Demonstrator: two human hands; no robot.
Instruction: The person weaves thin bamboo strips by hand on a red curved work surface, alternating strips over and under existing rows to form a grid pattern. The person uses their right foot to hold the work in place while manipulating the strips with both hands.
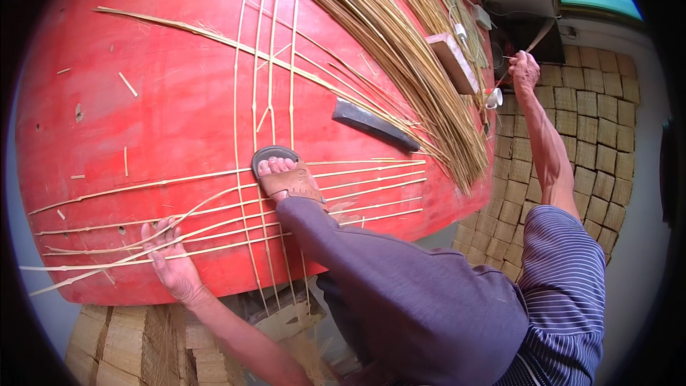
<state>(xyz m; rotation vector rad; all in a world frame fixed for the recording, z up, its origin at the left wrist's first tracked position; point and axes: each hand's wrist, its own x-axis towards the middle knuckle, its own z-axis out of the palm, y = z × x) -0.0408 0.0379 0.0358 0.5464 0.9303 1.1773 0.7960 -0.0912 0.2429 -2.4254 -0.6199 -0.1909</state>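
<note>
Thin bamboo strips (271, 200) lie crossed in a loose lattice on a red board (143, 114). My left hand (170, 257) presses flat on the strips near the board's lower left edge, fingers spread. My sandalled foot (284, 175) stands on the crossing of the strips, leg in grey trousers. My right hand (524, 68) is stretched far out to the right, past the board's edge, pinching the end of a thin strip (537, 37).
A thick bundle of bamboo strips (400, 43) fans across the board's top right. A dark blade (375, 125) lies beside it, and a wooden block (454, 63) rests farther up. Stacks of woven mats (579, 121) stand at right and under the board.
</note>
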